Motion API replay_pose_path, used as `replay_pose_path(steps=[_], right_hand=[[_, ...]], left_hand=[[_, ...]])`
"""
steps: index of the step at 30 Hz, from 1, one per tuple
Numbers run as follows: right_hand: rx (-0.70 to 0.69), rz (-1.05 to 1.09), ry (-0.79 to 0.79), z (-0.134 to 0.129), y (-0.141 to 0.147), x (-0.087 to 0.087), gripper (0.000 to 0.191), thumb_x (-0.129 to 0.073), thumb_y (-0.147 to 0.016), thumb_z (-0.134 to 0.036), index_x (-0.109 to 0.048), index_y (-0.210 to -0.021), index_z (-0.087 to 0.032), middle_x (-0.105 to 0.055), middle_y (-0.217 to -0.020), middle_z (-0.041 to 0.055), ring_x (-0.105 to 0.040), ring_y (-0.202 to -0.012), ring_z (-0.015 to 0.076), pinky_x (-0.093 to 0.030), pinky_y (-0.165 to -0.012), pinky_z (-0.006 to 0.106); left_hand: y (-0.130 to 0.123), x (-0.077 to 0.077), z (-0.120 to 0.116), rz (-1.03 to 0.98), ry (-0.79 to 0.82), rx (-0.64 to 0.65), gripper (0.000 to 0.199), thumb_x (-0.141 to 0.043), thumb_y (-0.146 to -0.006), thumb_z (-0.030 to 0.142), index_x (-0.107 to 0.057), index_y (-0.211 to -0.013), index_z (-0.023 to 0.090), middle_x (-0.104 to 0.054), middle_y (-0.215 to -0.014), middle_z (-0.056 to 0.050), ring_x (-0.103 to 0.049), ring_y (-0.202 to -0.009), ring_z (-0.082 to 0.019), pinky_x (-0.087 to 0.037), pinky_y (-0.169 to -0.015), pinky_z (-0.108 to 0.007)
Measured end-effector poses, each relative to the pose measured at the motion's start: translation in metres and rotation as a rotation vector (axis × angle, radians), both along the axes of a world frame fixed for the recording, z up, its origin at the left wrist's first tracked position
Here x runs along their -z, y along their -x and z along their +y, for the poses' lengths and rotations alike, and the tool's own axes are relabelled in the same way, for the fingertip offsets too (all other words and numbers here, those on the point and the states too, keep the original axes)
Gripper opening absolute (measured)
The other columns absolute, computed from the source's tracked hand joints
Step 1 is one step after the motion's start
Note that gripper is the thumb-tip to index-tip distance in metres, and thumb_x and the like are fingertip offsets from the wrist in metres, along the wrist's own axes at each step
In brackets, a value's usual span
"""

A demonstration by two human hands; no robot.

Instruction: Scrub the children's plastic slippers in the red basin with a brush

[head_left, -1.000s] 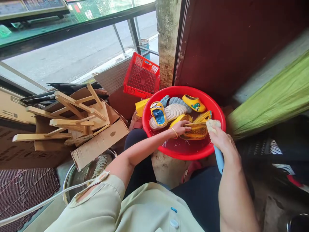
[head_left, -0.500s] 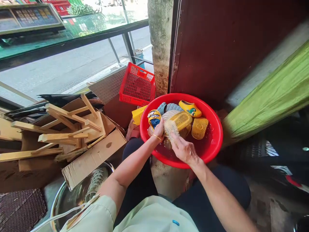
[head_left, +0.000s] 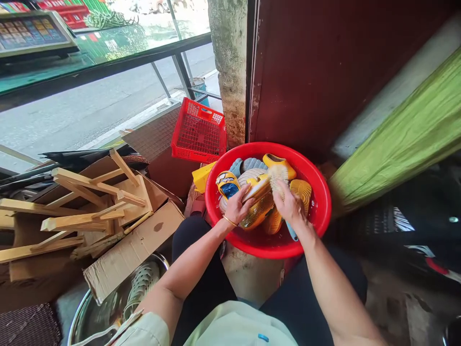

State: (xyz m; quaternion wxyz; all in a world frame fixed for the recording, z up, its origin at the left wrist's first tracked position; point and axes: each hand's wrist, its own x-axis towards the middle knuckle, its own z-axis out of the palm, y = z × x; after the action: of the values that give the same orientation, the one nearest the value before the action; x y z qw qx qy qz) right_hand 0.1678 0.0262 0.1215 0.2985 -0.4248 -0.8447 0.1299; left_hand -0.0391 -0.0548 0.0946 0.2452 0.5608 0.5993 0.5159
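Note:
Over the red basin (head_left: 323,216), my left hand (head_left: 236,207) grips a yellow slipper (head_left: 258,191), now turned on its side. My right hand (head_left: 290,209) is closed around a scrub brush (head_left: 279,175); its pale, blurred bristle end is at the slipper's far end, and a light blue handle tip shows below my palm. Whether the bristles touch the slipper I cannot tell. Around them in the basin lie a yellow clog with a blue inside (head_left: 227,185), another yellow clog (head_left: 288,164), a grey-blue shoe (head_left: 252,164) and a yellow sole (head_left: 301,191), in dark water.
Behind the basin stand a red plastic crate (head_left: 199,132) and a concrete post (head_left: 230,72). Wooden stools (head_left: 104,192) and cardboard (head_left: 137,245) are piled at left. A metal bowl (head_left: 77,312) holds a pale perforated shoe (head_left: 141,288). Green cloth (head_left: 399,134) hangs at right.
The slipper has turned from sole-up onto its side. My right hand and the brush have moved right and away from my left hand, and the blue handle tip has come into view.

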Motion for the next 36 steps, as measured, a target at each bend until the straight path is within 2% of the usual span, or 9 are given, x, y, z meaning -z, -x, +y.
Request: replay_pose_path(steps=[4,9,12,15,19,22,29,33,36], right_hand=[[-0.221,0.000,0.041,-0.017,0.006,0.001,0.048,-0.047,-0.101,-0.034,-0.058,-0.145,-0.022,-0.067,-0.141,0.0082,-0.067,-0.124,0.0241,-0.055,-0.104,0.034],[0.168,-0.183,0.246,0.015,-0.019,0.006,0.046,-0.045,-0.101,-0.036,-0.061,-0.143,-0.022,-0.078,-0.117,0.0120,-0.075,-0.104,0.0298,-0.058,-0.091,0.041],[0.257,-0.286,0.328,0.021,-0.028,0.008,0.049,-0.047,-0.100,-0.037,-0.061,-0.144,-0.021,-0.079,-0.109,0.0146,-0.075,-0.103,0.0319,-0.057,-0.092,0.043],[0.181,-0.301,0.394,0.011,-0.024,0.012,0.050,-0.048,-0.099,-0.040,-0.060,-0.145,-0.025,-0.077,-0.117,0.0131,-0.073,-0.108,0.0318,-0.056,-0.094,0.043],[0.126,-0.340,0.511,0.003,-0.021,0.013,0.051,-0.048,-0.097,-0.038,-0.060,-0.144,-0.024,-0.073,-0.128,0.0132,-0.070,-0.117,0.0312,-0.053,-0.100,0.042],[0.079,-0.365,0.587,0.007,-0.028,0.006,0.050,-0.049,-0.095,-0.038,-0.064,-0.140,-0.020,-0.072,-0.131,0.0140,-0.068,-0.121,0.0311,-0.051,-0.103,0.041],[-0.071,-0.310,0.640,0.008,-0.041,-0.004,0.049,-0.051,-0.094,-0.041,-0.067,-0.134,-0.018,-0.072,-0.131,0.0121,-0.068,-0.120,0.0285,-0.052,-0.101,0.038],[-0.088,-0.254,0.552,0.010,-0.051,0.007,0.044,-0.053,-0.094,-0.042,-0.070,-0.130,-0.021,-0.075,-0.124,0.0108,-0.072,-0.109,0.0294,-0.057,-0.096,0.042],[0.005,-0.228,0.454,0.014,-0.059,0.010,0.041,-0.055,-0.093,-0.041,-0.072,-0.126,-0.023,-0.079,-0.114,0.0106,-0.076,-0.098,0.0298,-0.061,-0.084,0.042]], left_hand=[[0.001,0.003,-0.012,0.183,-0.005,0.003,0.072,-0.063,-0.095,0.042,-0.038,-0.158,0.019,-0.069,-0.133,-0.015,-0.067,-0.122,-0.029,-0.050,-0.106,-0.040],[-0.006,0.012,-0.015,0.325,0.035,0.085,0.076,-0.058,-0.096,0.041,-0.027,-0.162,0.018,-0.070,-0.131,-0.015,-0.068,-0.121,-0.029,-0.050,-0.105,-0.042],[-0.009,0.012,-0.013,0.365,0.115,0.170,0.069,-0.062,-0.093,0.048,-0.040,-0.153,0.019,-0.071,-0.128,-0.015,-0.069,-0.117,-0.030,-0.052,-0.100,-0.041],[-0.013,0.007,-0.010,0.394,0.254,0.217,0.047,-0.060,-0.094,0.055,-0.062,-0.124,0.019,-0.076,-0.112,-0.012,-0.073,-0.103,-0.028,-0.054,-0.090,-0.037],[-0.023,0.004,-0.006,0.463,0.396,0.256,0.025,-0.064,-0.093,0.042,-0.070,-0.099,0.019,-0.076,-0.098,-0.012,-0.072,-0.096,-0.027,-0.051,-0.089,-0.035],[-0.035,0.009,-0.005,0.236,0.487,0.256,0.018,-0.070,-0.087,0.035,-0.071,-0.097,0.020,-0.074,-0.093,-0.009,-0.069,-0.091,-0.025,-0.051,-0.087,-0.034],[-0.056,0.026,0.005,-1.018,0.726,0.045,0.052,-0.073,-0.079,0.067,-0.066,-0.094,0.017,-0.063,-0.076,-0.001,-0.054,-0.060,-0.008,-0.043,-0.054,-0.017],[-0.061,0.034,0.007,-1.069,0.640,-0.063,0.049,-0.077,-0.077,0.065,-0.064,-0.083,0.018,-0.048,-0.057,0.005,-0.039,-0.046,-0.006,-0.027,-0.042,-0.019],[-0.067,0.032,0.004,-1.001,0.573,-0.026,0.040,-0.082,-0.076,0.054,-0.069,-0.081,0.017,-0.056,-0.059,0.001,-0.042,-0.048,-0.008,-0.032,-0.044,-0.022]])
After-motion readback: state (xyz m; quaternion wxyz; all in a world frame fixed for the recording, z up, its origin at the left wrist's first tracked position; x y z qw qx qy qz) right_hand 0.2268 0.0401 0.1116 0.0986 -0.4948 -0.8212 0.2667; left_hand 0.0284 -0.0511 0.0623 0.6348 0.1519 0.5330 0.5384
